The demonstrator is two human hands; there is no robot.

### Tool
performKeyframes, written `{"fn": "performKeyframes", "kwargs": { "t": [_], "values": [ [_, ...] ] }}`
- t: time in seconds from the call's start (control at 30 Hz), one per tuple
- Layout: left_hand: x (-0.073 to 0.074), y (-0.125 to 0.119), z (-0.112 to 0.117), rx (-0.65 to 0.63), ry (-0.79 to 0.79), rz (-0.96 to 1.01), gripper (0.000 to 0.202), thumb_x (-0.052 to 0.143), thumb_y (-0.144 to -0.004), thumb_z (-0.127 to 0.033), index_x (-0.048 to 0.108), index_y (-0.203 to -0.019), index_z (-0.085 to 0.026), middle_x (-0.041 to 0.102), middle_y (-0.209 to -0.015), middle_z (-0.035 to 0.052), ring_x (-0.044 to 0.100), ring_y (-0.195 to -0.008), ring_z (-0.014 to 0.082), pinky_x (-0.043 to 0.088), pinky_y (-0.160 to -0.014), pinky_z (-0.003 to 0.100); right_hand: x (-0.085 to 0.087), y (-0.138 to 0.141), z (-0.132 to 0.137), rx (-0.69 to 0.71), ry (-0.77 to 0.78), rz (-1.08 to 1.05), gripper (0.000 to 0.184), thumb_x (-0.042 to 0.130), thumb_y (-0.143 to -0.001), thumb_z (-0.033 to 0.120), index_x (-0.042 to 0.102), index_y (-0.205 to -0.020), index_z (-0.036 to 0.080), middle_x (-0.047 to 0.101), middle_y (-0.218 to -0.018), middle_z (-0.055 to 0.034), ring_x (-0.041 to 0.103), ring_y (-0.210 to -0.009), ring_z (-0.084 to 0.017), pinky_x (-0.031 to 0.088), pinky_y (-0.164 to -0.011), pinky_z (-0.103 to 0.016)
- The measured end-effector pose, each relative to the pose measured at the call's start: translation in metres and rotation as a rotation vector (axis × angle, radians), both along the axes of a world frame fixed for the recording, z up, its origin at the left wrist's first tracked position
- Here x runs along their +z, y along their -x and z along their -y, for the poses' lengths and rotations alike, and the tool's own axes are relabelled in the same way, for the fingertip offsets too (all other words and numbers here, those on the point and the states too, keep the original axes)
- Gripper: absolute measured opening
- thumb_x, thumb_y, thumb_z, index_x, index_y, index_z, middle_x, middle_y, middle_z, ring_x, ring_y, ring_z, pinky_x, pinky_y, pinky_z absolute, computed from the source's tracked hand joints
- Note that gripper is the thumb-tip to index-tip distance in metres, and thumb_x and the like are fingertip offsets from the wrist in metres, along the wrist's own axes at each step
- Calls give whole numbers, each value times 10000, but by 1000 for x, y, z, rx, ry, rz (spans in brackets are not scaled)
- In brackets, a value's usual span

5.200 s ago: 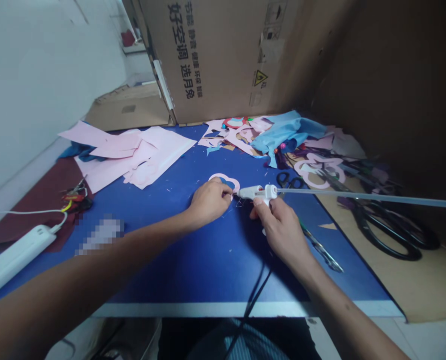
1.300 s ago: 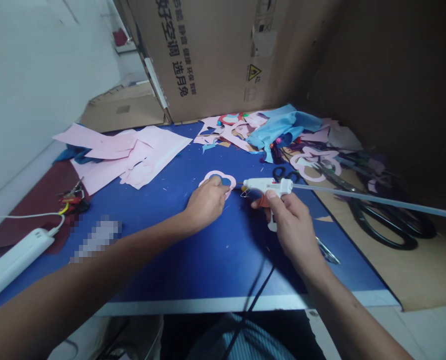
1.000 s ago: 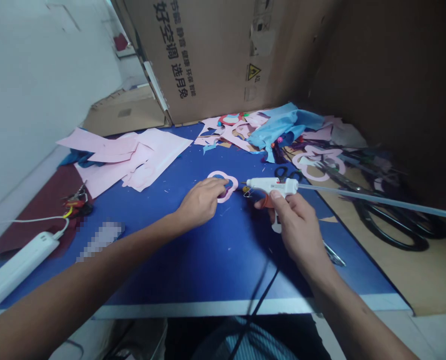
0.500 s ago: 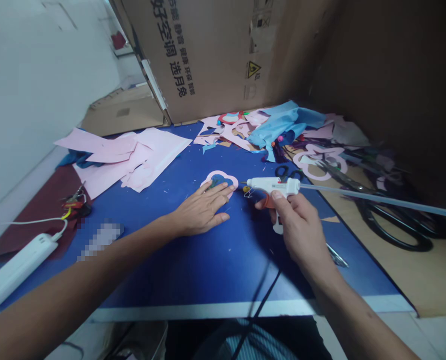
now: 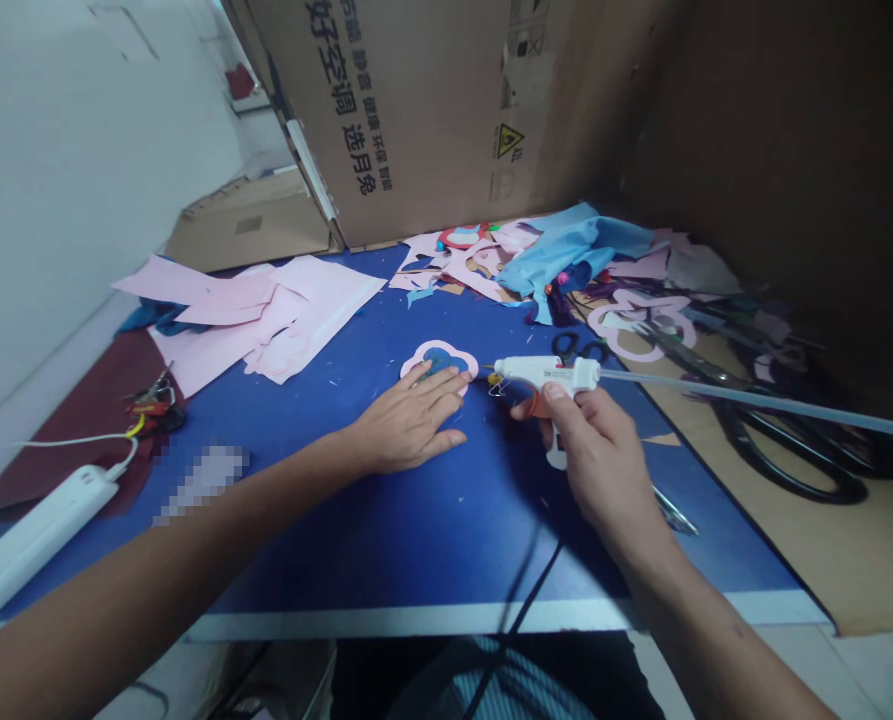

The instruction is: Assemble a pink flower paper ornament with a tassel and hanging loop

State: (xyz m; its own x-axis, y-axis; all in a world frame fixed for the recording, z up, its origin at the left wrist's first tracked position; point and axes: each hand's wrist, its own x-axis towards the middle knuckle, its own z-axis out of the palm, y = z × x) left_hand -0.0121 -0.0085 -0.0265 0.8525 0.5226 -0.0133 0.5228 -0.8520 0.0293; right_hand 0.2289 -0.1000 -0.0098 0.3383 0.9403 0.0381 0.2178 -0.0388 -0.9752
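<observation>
My left hand (image 5: pixel 408 425) lies flat with fingers spread, its fingertips pressing on a pink paper flower-shaped ring (image 5: pixel 437 346), which has a blue-green piece (image 5: pixel 438 362) inside it. My right hand (image 5: pixel 603 450) grips a white hot glue gun (image 5: pixel 540 373) by its handle. A long translucent glue stick (image 5: pixel 753 400) runs out of the gun's back to the right. The gun's nozzle points left and stops just off the ring's right edge, apart from it.
All this rests on a blue tabletop (image 5: pixel 386 530). Pink paper sheets (image 5: pixel 296 320) lie at left, with a white power strip (image 5: pixel 33 545) near the front left. Paper scraps and blue cloth (image 5: pixel 566 255) pile up at the back. Black-handled scissors (image 5: pixel 791 460) lie at right, before a cardboard box (image 5: pixel 408 110).
My left hand has gone from fingers curled on the pink ring to lying flat and spread on it. The glue gun has shifted slightly right and stays in my right hand.
</observation>
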Motion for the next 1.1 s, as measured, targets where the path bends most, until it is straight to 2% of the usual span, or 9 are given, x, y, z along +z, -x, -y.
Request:
{"fn": "performKeyframes", "kwargs": {
  "t": [0.1,0.43,0.67,0.9,1.1],
  "values": [
    [-3,1,0,-15,-25,1,618,378,-1155,-541,577,-1555,-114,405,-1788,177,286,-1709,289,103,-1411,502,-2,-1,-1,-1,-8,-13,493,611,-1016,624,799,-858,196,583,-663,-13,497,-630,-180,366,-612,-326],
    [-7,4,0,20,-32,120,595,382,-1152,-528,528,-1591,-153,391,-1798,165,286,-1710,278,184,-1409,520,-3,-2,0,-35,-15,-9,510,617,-1012,647,806,-873,194,573,-665,-12,483,-632,-180,360,-616,-335],
    [-3,-3,0,40,-34,18,623,369,-1153,-557,575,-1545,-119,389,-1796,177,301,-1703,295,156,-1412,503,-5,-3,-1,-25,-19,-18,508,618,-1017,646,808,-877,196,557,-660,-5,477,-631,-178,352,-620,-336],
    [-4,-2,5,42,-48,29,630,390,-1139,-585,602,-1514,-125,335,-1817,193,264,-1715,318,177,-1404,532,-4,-2,0,-26,-19,-16,511,615,-1023,651,808,-872,202,552,-658,-2,464,-621,-176,337,-605,-331],
    [-3,-3,5,24,-45,11,666,347,-1144,-601,594,-1536,-123,407,-1784,194,315,-1697,323,179,-1400,542,-5,-2,0,-7,-30,-20,517,608,-1033,658,808,-891,203,553,-674,0,470,-633,-176,343,-617,-335]
  ]
}}
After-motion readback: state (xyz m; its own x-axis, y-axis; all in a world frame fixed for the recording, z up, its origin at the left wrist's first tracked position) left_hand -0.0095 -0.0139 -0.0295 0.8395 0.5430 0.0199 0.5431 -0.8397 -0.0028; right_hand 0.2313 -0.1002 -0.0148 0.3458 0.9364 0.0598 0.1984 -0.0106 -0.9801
